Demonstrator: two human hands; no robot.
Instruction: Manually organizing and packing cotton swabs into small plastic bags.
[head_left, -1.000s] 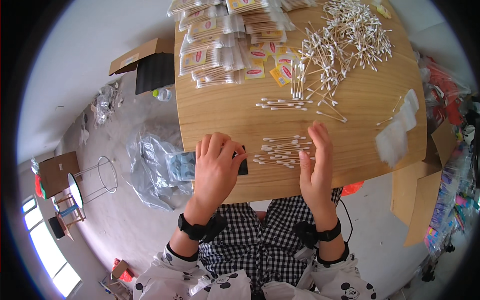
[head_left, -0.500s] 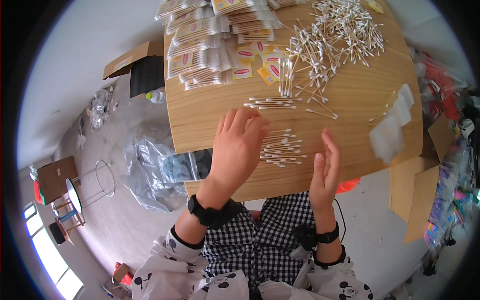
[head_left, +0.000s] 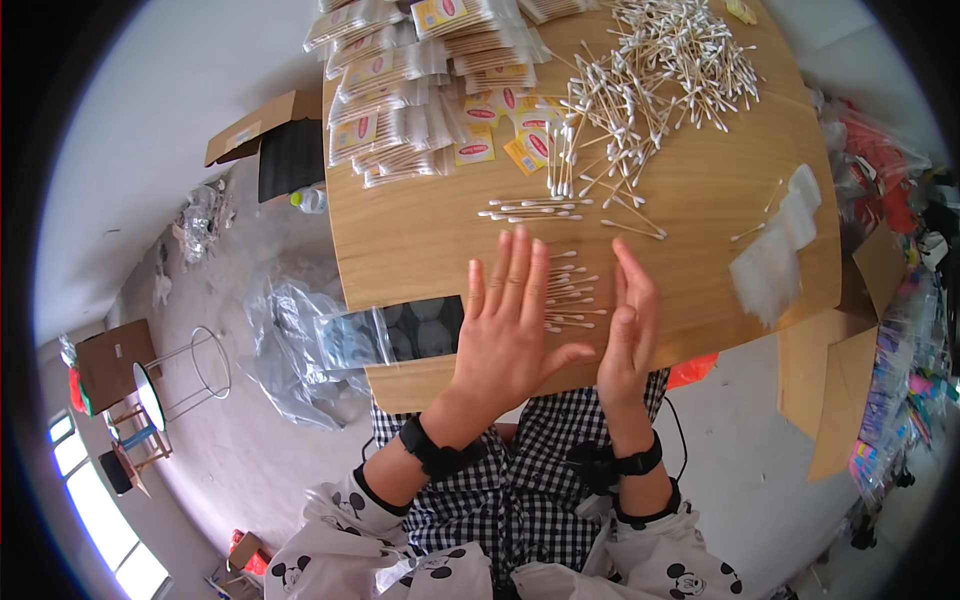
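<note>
A small group of cotton swabs (head_left: 572,290) lies crosswise on the wooden table (head_left: 690,290) between my hands. My left hand (head_left: 510,325), palm down with its fingers straight and thumb spread, covers the left ends of these swabs; whether it touches them I cannot tell. On their right side my right hand (head_left: 630,325) stands on edge, fingers stretched forward and nothing held. Just beyond is a second row of cotton swabs (head_left: 535,210). Farther off, a few swabs (head_left: 562,165) lie lengthwise beside yellow printed cards (head_left: 475,148).
A big heap of loose swabs (head_left: 690,70) covers the far right of the table. Stacked clear packets of swabs (head_left: 390,90) fill the far left. Clear plastic sleeves (head_left: 770,265) lie near the right edge. A dark pouch (head_left: 425,328) overhangs the left edge; an open carton (head_left: 830,380) stands at right.
My left hand has come down and turned flat, its fingers now straight, slightly to the right. The right hand has shifted a little left, closer to the swabs.
</note>
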